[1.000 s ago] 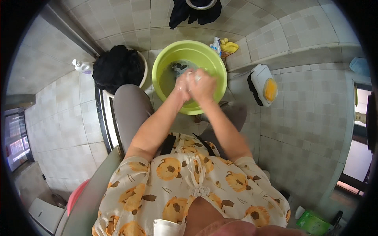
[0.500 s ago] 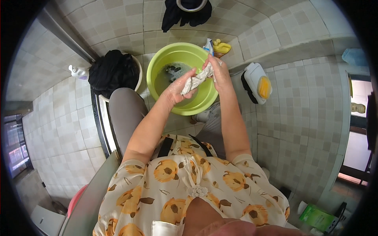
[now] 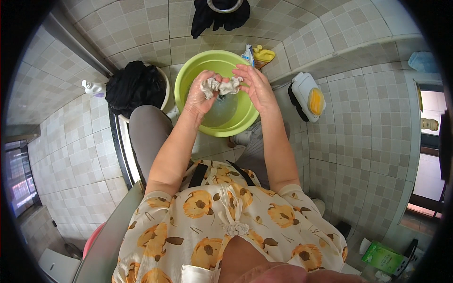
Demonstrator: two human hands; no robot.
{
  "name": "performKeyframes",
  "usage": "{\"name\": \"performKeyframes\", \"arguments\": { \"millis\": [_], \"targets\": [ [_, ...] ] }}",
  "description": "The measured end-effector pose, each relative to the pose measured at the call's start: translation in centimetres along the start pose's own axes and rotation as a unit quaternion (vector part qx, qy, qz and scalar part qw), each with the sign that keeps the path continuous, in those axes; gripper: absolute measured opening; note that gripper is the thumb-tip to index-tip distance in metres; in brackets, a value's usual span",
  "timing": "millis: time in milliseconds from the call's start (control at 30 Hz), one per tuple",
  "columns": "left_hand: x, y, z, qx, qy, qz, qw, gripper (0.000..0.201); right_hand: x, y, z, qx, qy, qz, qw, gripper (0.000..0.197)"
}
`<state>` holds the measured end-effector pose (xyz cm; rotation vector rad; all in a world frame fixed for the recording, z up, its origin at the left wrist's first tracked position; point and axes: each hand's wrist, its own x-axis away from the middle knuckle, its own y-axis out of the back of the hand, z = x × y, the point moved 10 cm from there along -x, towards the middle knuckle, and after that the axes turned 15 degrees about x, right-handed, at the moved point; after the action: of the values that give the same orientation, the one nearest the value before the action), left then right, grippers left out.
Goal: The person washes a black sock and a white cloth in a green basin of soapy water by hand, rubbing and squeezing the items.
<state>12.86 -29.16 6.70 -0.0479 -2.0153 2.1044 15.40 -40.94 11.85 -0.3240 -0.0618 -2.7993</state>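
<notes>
Over the green basin [image 3: 212, 61], left hand [image 3: 199, 98] grips white cloth [image 3: 229, 87], right hand [image 3: 259, 89] spread

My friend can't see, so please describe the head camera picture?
A person's left hand holds a crumpled white cloth beside the open right hand, above a green basin of cloudy water. Black fabric lies heaped to the left.

The hands [image 3: 197, 96] and cloth [image 3: 210, 87] are hiding part of the tub [image 3: 214, 59] — a dark scrap [image 3: 221, 98] is barely showing between them, too small to tell. Black clothes [image 3: 132, 89] are covering most of a basin [image 3: 166, 89]. The top edge is cutting off a hose [image 3: 225, 11]; a panel [image 3: 112, 231] is hiding something pink [image 3: 92, 240].
</notes>
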Motion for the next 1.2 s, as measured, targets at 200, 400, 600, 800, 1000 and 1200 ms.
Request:
{"name": "performKeyframes", "arguments": {
  "millis": [200,400,600,800,1000,1200],
  "targets": [
    [1.4,-0.8,0.6,-0.236,-0.045,-0.061,0.969,0.013,-0.5,1.2,0.2,0.147,0.029,-0.091,0.985,0.040],
    [2.1,-4.6,1.6,-0.494,-0.074,0.063,0.864,0.016,-1.3,2.4,0.1,0.227,0.114,-0.173,0.952,0.031],
    [3.0,-6.5,0.6,-0.620,-0.181,0.093,0.758,0.016,0.0,1.9,2.2,0.381,0.162,-0.247,0.876,0.023],
    [2.6,-5.8,0.7,-0.615,-0.175,0.093,0.763,0.012,1.3,1.0,4.2,0.448,0.207,-0.295,0.818,0.018],
    [2.5,-5.7,0.9,-0.634,-0.190,0.098,0.743,0.005,1.2,1.2,3.3,0.474,0.185,-0.289,0.811,0.017],
    [1.8,-4.3,1.1,-0.569,-0.146,0.091,0.804,0.002,1.1,1.8,2.4,0.463,0.151,-0.286,0.825,0.018]
  ]
}}
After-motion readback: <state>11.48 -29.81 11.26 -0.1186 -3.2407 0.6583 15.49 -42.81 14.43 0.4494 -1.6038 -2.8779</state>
